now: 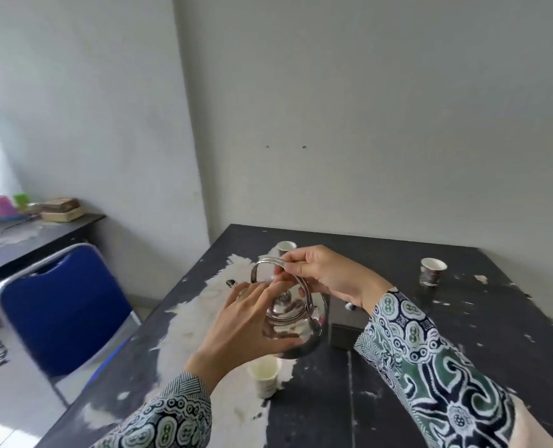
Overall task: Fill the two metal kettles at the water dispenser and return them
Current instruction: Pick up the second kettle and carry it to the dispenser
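While the right hand [320, 273] pinches the kettle [296, 328] by its bail handle above the tabletop [397, 367] and the left hand [246, 321], its grip spread, cups its side, a tilt could tip the lid or knock the paper cup [264, 376] beneath.

Plain office-type room: bare white wall [365, 108], worn dark table [462, 334], folding blue chair [65, 315], cluttered side desk [26, 237] showing.
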A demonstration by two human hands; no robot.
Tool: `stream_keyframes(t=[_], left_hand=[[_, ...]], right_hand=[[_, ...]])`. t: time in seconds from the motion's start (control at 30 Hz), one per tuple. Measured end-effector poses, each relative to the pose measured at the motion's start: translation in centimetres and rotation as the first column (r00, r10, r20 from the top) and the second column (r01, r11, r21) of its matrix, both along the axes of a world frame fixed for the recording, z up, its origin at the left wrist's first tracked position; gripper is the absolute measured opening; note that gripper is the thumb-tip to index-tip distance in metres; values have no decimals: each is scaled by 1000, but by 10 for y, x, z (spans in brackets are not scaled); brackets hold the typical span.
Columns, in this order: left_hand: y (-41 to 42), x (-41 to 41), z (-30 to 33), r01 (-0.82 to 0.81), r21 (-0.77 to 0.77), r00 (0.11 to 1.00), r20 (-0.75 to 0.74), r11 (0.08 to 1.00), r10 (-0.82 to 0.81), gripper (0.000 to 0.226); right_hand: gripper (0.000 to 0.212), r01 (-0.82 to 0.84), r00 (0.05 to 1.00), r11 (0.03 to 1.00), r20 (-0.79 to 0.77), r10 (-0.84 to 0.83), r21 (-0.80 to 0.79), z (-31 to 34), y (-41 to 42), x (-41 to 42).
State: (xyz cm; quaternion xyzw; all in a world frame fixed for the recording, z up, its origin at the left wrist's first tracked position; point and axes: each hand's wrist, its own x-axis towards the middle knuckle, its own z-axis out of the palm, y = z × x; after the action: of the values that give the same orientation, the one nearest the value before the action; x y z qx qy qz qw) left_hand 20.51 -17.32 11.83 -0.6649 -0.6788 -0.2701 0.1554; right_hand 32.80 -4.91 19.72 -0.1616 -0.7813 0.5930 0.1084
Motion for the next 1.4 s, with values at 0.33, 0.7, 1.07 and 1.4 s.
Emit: stream_keyframes(t=[0.33, 0.7, 1.07, 1.4], left_hand=[[-207, -139, -9, -240, -94, 966, -119, 966, 228, 92], [-465, -272, -19, -551, 195, 812, -98, 811, 575, 37], [-602, -428, -13, -738, -54, 620, 339, 673, 707, 28], [-666, -622, 18, -751, -184, 560, 332, 635, 759, 18]], right_hand=[[19, -298, 954, 954, 53, 295, 42, -16, -165, -165], [16, -683, 726, 728, 58, 685, -52, -41, -391, -376], [15, -840, 519, 523, 68, 852, -142, -52, -513, -568], [16, -870, 481, 478, 6, 877, -121, -37, -575, -775]])
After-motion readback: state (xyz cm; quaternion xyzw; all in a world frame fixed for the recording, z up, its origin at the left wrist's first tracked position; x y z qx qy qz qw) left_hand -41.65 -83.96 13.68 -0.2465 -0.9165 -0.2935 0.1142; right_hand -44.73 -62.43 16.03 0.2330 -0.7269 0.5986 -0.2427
